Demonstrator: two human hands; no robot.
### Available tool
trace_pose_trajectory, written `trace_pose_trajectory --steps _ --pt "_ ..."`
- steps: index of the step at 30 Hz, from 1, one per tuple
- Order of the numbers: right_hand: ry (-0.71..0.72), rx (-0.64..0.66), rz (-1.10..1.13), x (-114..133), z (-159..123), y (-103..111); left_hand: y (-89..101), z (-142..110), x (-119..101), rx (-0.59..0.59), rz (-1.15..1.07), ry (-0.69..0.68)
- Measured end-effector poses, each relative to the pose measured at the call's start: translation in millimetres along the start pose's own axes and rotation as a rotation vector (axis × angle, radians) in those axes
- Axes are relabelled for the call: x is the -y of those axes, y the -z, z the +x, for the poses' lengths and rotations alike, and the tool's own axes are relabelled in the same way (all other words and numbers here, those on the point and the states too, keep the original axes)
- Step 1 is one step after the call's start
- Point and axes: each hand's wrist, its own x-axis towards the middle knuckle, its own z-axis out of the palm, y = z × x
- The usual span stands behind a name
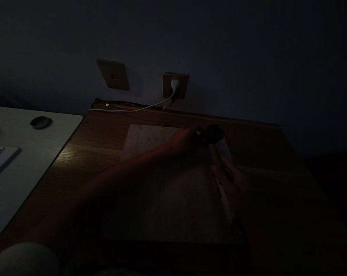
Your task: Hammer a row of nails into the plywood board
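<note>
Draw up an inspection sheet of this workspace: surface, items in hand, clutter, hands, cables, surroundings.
Surface: wooden desk, dimly lit.
Items in hand: what appears to be a hammer, with a dark head and pale handle; a pale speckled board lies on the desk beyond it.
Clutter: a white panel left of the desk, bearing a dark oval object and a pale card.
Hands: left hand at the hammer's head; right hand around the handle.
Cables: a white cable runs from a white plug; a dark cable follows the desk's back edge.
Surroundings: dark wall with a wall plate and a socket plate.
</note>
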Motion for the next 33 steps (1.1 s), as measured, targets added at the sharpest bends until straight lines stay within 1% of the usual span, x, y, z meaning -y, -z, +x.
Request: trace_pose_trajectory --steps 3,7,9,11,13,16,18,19,21,25,27,29,31,33 --pt "0.018 0.014 0.028 -2 -1 -1 -1.0 0 2 -0.006 -0.025 -0.023" --pt "0.030 -0.038 0.059 -8 -1 0 -1.9 1 1 0.031 -0.056 -0.021" --pt "0.026 -0.031 0.061 -11 0 2 3.1 3 -2 0.064 -0.041 -0.020" --pt "0.017 -0.022 0.063 -11 1 3 16.3 4 -9 0.118 0.012 0.001" --pt "0.003 -0.042 0.070 -9 1 3 37.2 2 -20 0.216 0.112 0.026" --pt "-0.022 -0.089 0.095 -3 0 2 70.0 -6 -42 0.484 0.235 -0.019" --pt "-0.029 -0.088 0.099 1 -2 2 81.2 -13 -55 0.625 0.292 -0.069" --pt "-0.030 -0.085 0.093 2 -2 2 82.1 -16 -60 0.671 0.316 -0.088" --pt "-0.025 -0.091 0.086 4 -3 2 76.4 -22 -67 0.726 0.350 -0.098" --pt "-0.007 -0.104 0.073 2 -1 3 56.1 -25 -72 0.804 0.386 -0.017" --pt "-0.002 -0.105 0.065 0 0 3 51.5 -23 -70 0.810 0.404 -0.028" --pt "0.006 -0.104 0.084 -1 0 3 52.0 -20 -64 0.751 0.405 -0.096" --pt "0.017 -0.091 0.097 -1 0 5 55.5 -14 -53 0.626 0.363 -0.137" --pt "0.021 -0.063 0.089 0 -1 6 59.1 -7 -38 0.470 0.273 -0.111"
